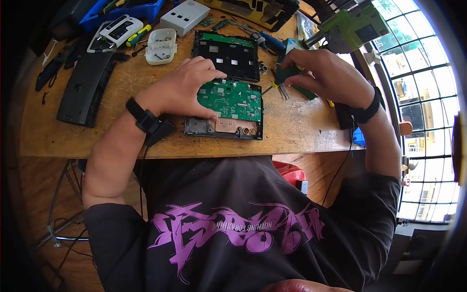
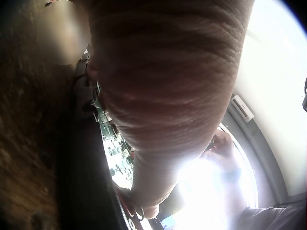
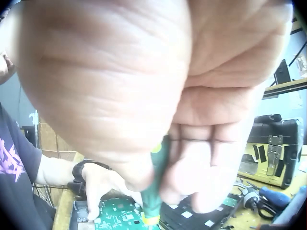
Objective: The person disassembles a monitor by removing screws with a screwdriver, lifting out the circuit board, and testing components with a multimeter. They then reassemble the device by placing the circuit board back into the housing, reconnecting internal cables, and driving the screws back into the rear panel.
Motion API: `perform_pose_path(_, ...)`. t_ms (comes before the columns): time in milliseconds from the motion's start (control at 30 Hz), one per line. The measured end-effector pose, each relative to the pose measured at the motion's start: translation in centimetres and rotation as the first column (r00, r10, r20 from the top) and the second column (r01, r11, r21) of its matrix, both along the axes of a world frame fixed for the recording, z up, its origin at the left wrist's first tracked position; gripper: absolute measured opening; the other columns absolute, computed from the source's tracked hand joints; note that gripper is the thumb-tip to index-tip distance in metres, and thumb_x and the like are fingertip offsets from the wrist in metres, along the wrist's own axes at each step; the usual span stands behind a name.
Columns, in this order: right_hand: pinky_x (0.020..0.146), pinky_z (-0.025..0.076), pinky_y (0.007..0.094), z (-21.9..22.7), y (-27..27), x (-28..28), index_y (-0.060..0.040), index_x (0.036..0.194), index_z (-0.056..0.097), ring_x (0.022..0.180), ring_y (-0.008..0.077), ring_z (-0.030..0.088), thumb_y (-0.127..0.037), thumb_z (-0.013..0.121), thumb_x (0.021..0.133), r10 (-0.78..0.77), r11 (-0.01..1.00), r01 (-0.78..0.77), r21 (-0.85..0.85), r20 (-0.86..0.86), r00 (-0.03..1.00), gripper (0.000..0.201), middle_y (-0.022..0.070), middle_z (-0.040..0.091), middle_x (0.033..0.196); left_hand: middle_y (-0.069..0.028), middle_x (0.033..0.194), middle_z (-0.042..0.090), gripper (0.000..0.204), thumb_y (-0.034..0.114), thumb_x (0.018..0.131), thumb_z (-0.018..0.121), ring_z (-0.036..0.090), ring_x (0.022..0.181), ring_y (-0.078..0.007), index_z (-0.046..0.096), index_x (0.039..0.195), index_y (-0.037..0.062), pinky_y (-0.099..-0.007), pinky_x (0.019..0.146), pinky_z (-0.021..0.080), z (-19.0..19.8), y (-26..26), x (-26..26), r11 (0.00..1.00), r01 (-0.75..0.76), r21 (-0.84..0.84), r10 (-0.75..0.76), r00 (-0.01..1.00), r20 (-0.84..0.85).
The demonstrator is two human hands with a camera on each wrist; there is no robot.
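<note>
A green circuit board [image 1: 231, 100] lies in a black plastic casing [image 1: 194, 127] near the table's front edge. My left hand [image 1: 182, 87] spans the board's left part, holding it with the thumb at the lower edge and the fingertips at the upper edge. To the right, my right hand [image 1: 326, 73] grips a screwdriver by its green handle [image 3: 154, 182] with a yellow collar. Its thin shaft slants down to the left, the tip close to the board's right edge. In the left wrist view the hand covers much of the board.
Behind the board lies a second black casing part [image 1: 226, 65]. A white tray [image 1: 161, 46] of small parts and a cable tester [image 1: 121, 31] stand back left, beside a long black cover [image 1: 85, 90]. A green drill [image 1: 352, 29] and blue-handled tool [image 1: 272, 41] are back right.
</note>
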State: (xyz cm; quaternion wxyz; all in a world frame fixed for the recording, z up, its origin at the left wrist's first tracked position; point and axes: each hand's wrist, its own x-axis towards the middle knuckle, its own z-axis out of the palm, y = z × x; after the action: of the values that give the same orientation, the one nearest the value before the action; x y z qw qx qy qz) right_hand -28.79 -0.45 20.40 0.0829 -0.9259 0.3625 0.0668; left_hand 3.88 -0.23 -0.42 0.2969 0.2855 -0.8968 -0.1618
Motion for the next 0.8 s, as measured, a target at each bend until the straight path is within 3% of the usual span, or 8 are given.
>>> perform_pose_path(267, 0.067, 0.055, 0.0517, -2.0, 0.2, -0.5, -0.009, 0.116, 0.069, 0.074, 0.042, 0.073, -0.041, 0.077, 0.108, 0.157, 0.978, -0.149, -0.145, 0.046, 0.987, 0.034, 0.0167, 0.069, 0.074, -0.0115, 0.122, 0.064, 0.096, 0.04, 0.064, 0.108, 0.062, 0.119, -0.0346, 0.071, 0.146, 0.0049, -0.0455, 0.109, 0.05, 0.0, 0.0, 0.0, 1.0, 0.005, -0.02, -0.005, 1.0, -0.01)
perform_pose_path(467, 0.055, 0.05, 0.0492, -4.6, 0.1, -0.9, -0.0047, 0.095, 0.07, 0.057, 0.0381, 0.068, -0.054, 0.076, 0.108, 0.083, 0.953, -0.041, -0.3, 0.128, 0.988, 0.052, 0.0139, 0.059, 0.058, -0.0119, 0.123, 0.064, 0.096, 0.039, 0.064, 0.108, 0.062, 0.119, -0.035, 0.071, 0.145, 0.0048, -0.046, 0.108, 0.051, -0.1, 0.0, -0.1, 1.0, 0.01, -0.005, -0.011, 1.0, -0.016)
perform_pose_path(533, 0.052, 0.049, 0.0474, -4.9, 0.1, -0.8, -0.0033, 0.081, 0.071, 0.051, 0.0366, 0.065, -0.058, 0.076, 0.107, 0.009, 0.886, 0.046, -0.462, 0.114, 0.993, 0.061, 0.0132, 0.056, 0.054, -0.012, 0.123, 0.064, 0.096, 0.038, 0.064, 0.108, 0.062, 0.119, -0.0351, 0.071, 0.145, 0.0048, -0.046, 0.108, 0.051, -0.2, 0.0, 0.0, 1.0, 0.007, -0.005, -0.007, 1.0, -0.019)
perform_pose_path(733, 0.052, 0.051, 0.046, -5.3, 1.3, -0.3, -0.0024, 0.073, 0.072, 0.05, 0.0368, 0.066, -0.057, 0.074, 0.108, -0.145, 0.798, 0.225, -0.559, 0.185, 0.972, 0.065, 0.0151, 0.06, 0.054, -0.012, 0.124, 0.064, 0.097, 0.037, 0.064, 0.108, 0.063, 0.121, -0.0353, 0.07, 0.148, 0.0057, -0.0462, 0.109, 0.051, 0.3, 0.1, -0.1, 1.0, 0.0, 0.007, 0.0, 1.0, 0.014)
perform_pose_path(800, 0.052, 0.051, 0.0463, -5.8, 0.8, -0.8, -0.0018, 0.075, 0.073, 0.051, 0.037, 0.066, -0.057, 0.074, 0.109, -0.147, 0.813, 0.24, -0.53, 0.212, 0.966, 0.065, 0.0155, 0.06, 0.055, -0.012, 0.124, 0.064, 0.096, 0.037, 0.065, 0.108, 0.062, 0.121, -0.0354, 0.07, 0.148, 0.0058, -0.0461, 0.109, 0.051, 0.3, 0.1, -0.1, 1.0, 0.005, 0.012, -0.005, 1.0, 0.009)
